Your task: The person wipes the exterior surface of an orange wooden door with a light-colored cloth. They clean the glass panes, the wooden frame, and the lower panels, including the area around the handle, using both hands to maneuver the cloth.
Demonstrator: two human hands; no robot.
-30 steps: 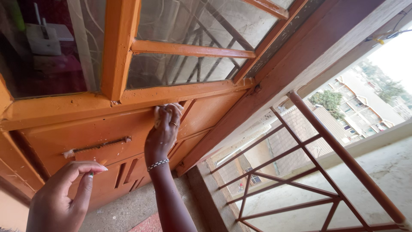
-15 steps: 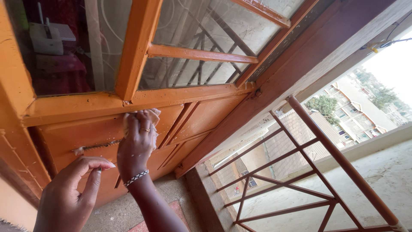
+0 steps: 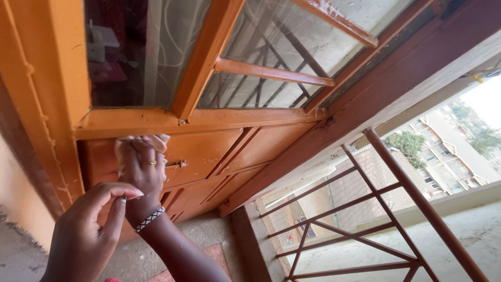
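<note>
Since the earlier frames, right hand [image 3: 140, 175] has slid leftward along the orange wooden door's [image 3: 209, 151] lower panel, from near the panel's middle to close beside the left jamb. Left hand [image 3: 86, 235] sits at lower left, raised, thumb and forefinger curled toward each other, grip released, holding nothing. Just right of it and overlapping in view, the right hand presses a crumpled pale cloth [image 3: 136, 142] against the panel directly under the horizontal rail; grip clenched on the cloth. Gold ring on one finger, black-and-white beaded bracelet [image 3: 149, 220] at the wrist. Small metal latch [image 3: 176, 164] touches the hand's right edge. Above: dusty glass panes [image 3: 261, 47]. Far right: red-brown metal balcony railing [image 3: 376, 209], buildings beyond.
</note>
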